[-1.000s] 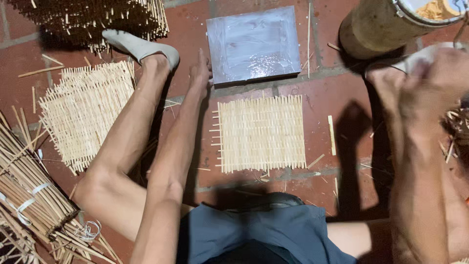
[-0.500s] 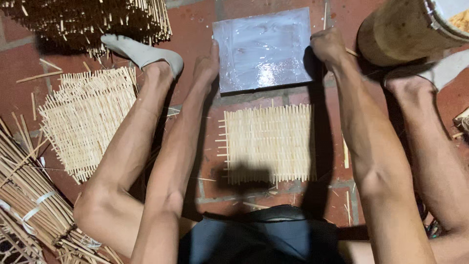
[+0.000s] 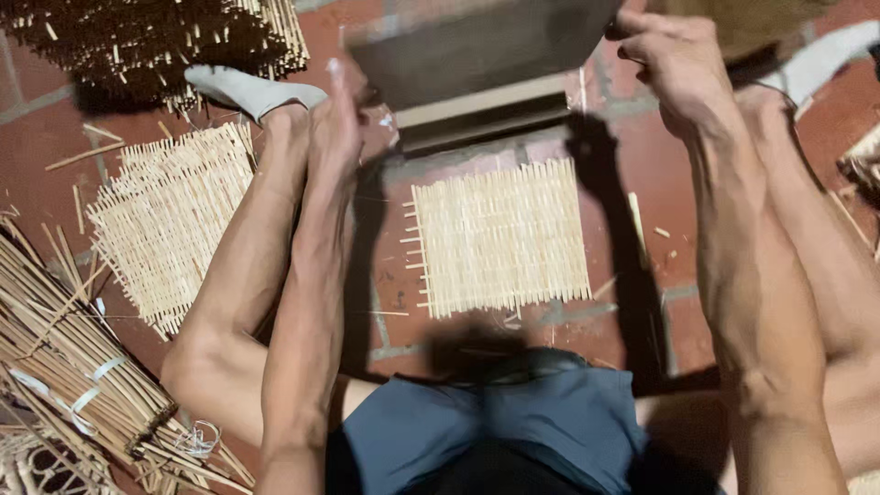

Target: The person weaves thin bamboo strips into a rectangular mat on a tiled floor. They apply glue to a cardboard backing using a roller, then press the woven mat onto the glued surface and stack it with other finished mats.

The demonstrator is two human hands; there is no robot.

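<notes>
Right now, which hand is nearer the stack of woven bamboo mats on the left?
Left. The left hand grips the grey flat board's edge just right of the stack; the right hand holds the board's far edge.

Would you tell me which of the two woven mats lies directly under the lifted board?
The small square mat between the legs, just below the grey board both hands hold. The other mat lies left, outside the left leg.

flat grey square board (image 3: 477, 46): raised between both hands, beyond woven bamboo-strip mat (image 3: 500, 238) | mat: on red brick floor (image 3: 632, 165), between the legs | stack of woven mats (image 3: 170, 220): left | bundled bamboo strips (image 3: 64, 367): near left
</notes>
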